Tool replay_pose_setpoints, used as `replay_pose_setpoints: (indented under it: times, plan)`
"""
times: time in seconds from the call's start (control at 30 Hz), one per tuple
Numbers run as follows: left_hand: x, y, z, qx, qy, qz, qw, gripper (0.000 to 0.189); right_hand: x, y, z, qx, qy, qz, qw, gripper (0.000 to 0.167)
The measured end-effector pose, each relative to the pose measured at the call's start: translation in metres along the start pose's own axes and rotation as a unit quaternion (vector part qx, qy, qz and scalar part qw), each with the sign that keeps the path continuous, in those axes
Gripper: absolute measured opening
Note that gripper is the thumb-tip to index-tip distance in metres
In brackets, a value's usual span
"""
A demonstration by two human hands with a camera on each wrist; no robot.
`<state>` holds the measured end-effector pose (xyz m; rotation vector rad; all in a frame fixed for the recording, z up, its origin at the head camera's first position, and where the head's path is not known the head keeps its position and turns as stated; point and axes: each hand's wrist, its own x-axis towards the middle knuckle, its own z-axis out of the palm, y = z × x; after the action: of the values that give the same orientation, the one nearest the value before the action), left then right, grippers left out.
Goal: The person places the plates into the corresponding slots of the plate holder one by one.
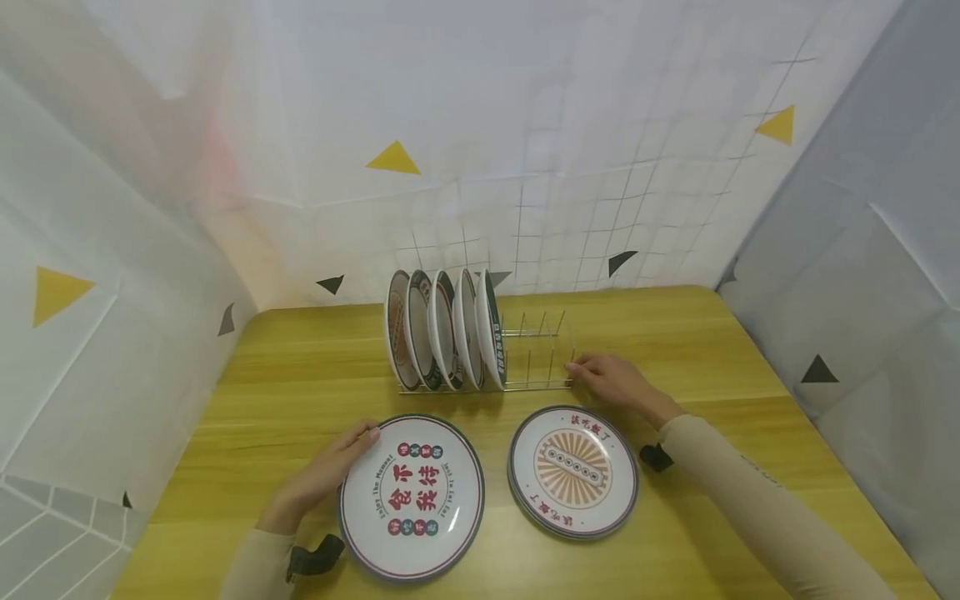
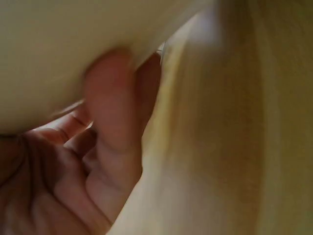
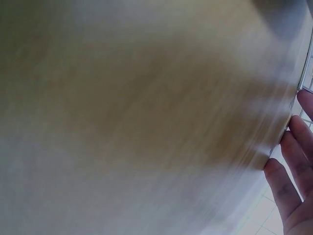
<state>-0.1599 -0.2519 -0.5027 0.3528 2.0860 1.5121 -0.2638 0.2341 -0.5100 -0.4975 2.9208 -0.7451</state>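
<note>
My left hand holds the upper left rim of a round white plate with red and blue lettering. In the left wrist view, curled fingers press against the plate's pale underside. At the right end of the wire dish rack, my right hand touches the front corner. Its fingers look fairly straight in the right wrist view, tips at the rack wire and tabletop. Several plates stand on edge in the rack's left part, with bare wire slots to their right.
A small stack of white plates, the top one with an orange sunburst, lies on the yellow wood-grain table in front of the rack. White patterned sheeting hangs behind the table and along both sides.
</note>
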Motion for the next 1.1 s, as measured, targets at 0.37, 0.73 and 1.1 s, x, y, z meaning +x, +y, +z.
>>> replay_pose_setpoints:
  times: [0.37, 0.73, 1.1]
  plan:
    - [-0.012, 0.075, -0.012, 0.001, 0.060, 0.089, 0.9942, 0.043, 0.000, 0.001, 0.002, -0.006, 0.006, 0.000, 1.0000, 0.044]
    - [0.023, 0.176, -0.016, -0.021, 0.123, 0.144, 0.9817, 0.054, 0.000, 0.004, 0.003, -0.007, 0.005, -0.002, 1.0000, 0.045]
    - [0.076, 0.245, -0.011, 0.057, 0.167, 0.109, 0.9783, 0.056, -0.001, 0.001, 0.002, -0.001, 0.006, 0.000, 1.0000, 0.044]
